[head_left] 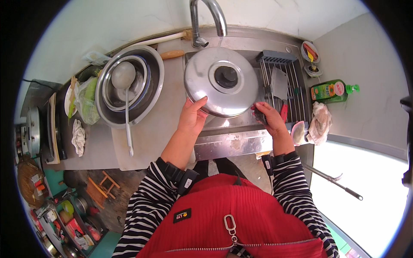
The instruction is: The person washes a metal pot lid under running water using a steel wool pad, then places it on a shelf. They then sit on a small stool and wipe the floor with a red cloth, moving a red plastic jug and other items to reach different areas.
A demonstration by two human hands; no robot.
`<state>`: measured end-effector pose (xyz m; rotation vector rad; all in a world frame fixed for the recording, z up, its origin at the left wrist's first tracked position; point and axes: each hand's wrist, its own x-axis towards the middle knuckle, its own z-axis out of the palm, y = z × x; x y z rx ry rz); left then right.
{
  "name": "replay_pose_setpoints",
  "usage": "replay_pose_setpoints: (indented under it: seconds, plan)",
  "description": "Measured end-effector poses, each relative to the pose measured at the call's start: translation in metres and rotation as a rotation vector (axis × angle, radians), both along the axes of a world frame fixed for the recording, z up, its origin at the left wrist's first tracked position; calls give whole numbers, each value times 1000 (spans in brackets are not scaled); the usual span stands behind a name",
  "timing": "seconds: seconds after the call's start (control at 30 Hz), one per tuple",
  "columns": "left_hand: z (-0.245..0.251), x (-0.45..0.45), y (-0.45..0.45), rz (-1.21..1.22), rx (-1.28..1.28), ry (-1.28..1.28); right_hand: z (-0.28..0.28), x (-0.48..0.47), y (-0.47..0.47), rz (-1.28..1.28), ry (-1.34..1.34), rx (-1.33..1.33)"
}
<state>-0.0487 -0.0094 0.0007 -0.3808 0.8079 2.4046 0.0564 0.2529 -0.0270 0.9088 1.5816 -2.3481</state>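
Note:
A round stainless-steel pot lid (200, 74) with a black knob (226, 77) is held over the sink (232, 127). My left hand (193, 116) grips its near left rim, thumb on top and fingers beneath. At the lid's near right edge, my right hand (272, 117) holds a dark scouring pad (260, 116). Above the lid's far edge, a thin stream of water falls from the chrome faucet (219, 19). What lies under the lid is hidden.
Right of the lid, a rack (300, 96) holds a cleaver (279, 84) with a red handle. A green soap bottle (329, 92) and a crumpled cloth (320, 124) are beyond it. Left, nested metal basins (158, 80) hold a ladle (123, 75) whose handle overhangs a cutting board (142, 151).

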Motion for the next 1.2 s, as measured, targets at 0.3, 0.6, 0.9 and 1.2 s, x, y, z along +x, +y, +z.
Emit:
replay_pose_setpoints:
  seconds: [0.3, 0.6, 0.9, 1.2]
  plan:
    - [4, -3, 19, 15, 10, 94, 47, -35, -53, -193, 433, 1095]
    - [5, 4, 33, 132, -50, 36, 69, -58, -97, -119, 566, 1268]
    - [8, 14, 30, 140, -87, 30, 68, -64, -96, 1, 597, 1220]
    - [13, 25, 7, 89, -117, 68, 48, -54, -71, 60, 543, 1326]
